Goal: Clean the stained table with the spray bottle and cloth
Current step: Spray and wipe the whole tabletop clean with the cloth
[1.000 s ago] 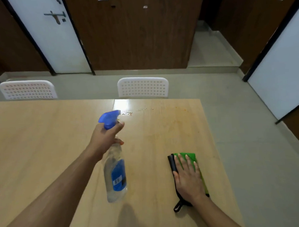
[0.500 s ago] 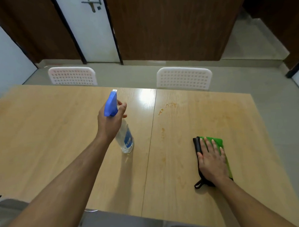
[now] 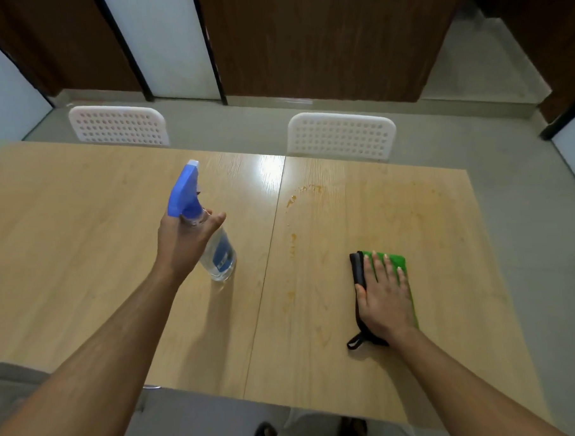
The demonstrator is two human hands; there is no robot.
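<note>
while the spray bottle [image 3: 217, 254] stands tilted with its base on the wooden bench [image 3: 83, 259], the left hand [image 3: 185, 245] grips its neck under the blue trigger head. right of the orange stains [image 3: 294, 244], the right hand [image 3: 385, 296] presses flat, fingers straight, on the green cloth [image 3: 398, 262]. two white chairs [image 3: 342, 136] stand behind the bench.

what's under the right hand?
The right hand lies flat, fingers straight, on a green cloth with black edging, its loop poking out near the wrist. The cloth rests on the table. The tabletop beneath the cloth is covered.
</note>
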